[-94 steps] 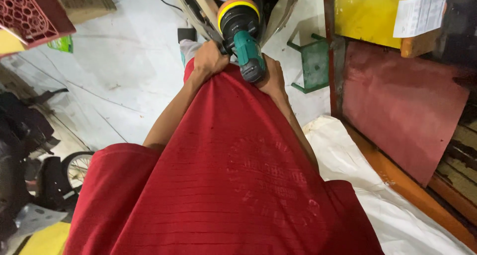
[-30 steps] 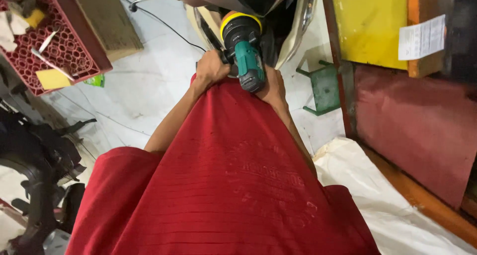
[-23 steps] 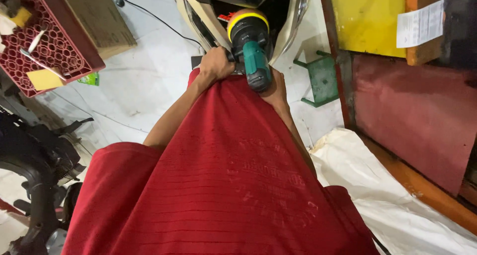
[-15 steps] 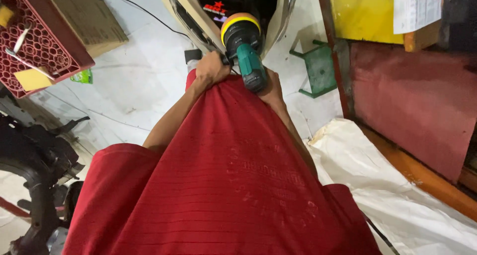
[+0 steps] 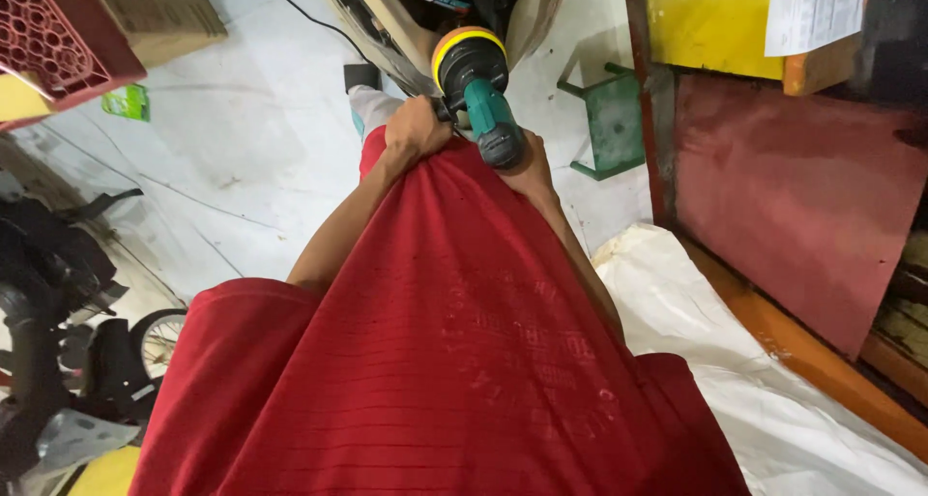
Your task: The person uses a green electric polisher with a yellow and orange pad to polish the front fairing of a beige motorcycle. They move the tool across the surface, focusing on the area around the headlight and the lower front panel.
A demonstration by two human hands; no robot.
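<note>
You hold the green cordless polisher in front of your chest, its black head and yellow-rimmed pad pointing away from you toward the cream-coloured body panel of the vehicle standing at the top of the view. Your left hand is wrapped tight round the near side of the tool, just behind the head; the grip is pressed together on the polisher body. Your right hand sits at the tail of the green handle; most of it is hidden behind the red shirt, so you cannot tell from this view how its fingers lie, only that it bears against the handle.

Compared with half a second ago, the tool has kept nearly the same place in your hands. Over the last three seconds the view has swung a little: the red plastic crate and the cardboard box came in at upper left. Judged from this, the work is a steady, sustained pass on one area rather than a move to a new one.

To the right stand a small green stool, a yellow panel and a dark red board; a white sheet covers the floor beside you.
</note>
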